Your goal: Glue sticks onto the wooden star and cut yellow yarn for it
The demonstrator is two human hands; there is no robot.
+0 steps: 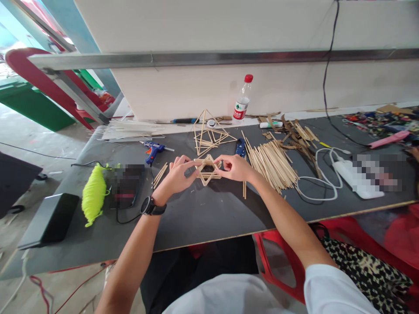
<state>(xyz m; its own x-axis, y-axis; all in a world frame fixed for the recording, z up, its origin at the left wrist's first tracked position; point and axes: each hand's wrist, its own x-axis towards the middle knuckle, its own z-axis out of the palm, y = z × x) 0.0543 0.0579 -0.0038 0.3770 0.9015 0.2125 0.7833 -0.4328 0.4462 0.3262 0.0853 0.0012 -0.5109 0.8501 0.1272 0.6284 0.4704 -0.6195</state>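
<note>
A small star-shaped frame of wooden sticks [205, 179] is in the middle of the dark table, gripped from both sides. My left hand [178, 174] pinches its left side between thumb and index finger; a dark watch is on that wrist. On the right side, my right hand [236, 167] pinches it the same way. Behind it stands a larger open frame of wooden sticks [212, 138]. To the right lies a thick pile of loose wooden sticks [270, 165], with blue-handled pliers [240, 147] beside it. A blue glue gun [153, 151] rests behind my left hand.
A red-capped water bottle [241, 100] stands by the wall. At left are a yellow-green toy [94, 194], a phone [126, 187] and a black box [50, 218]. A white power bank [356, 179] with a cable and cardboard scraps [294, 133] lie at right.
</note>
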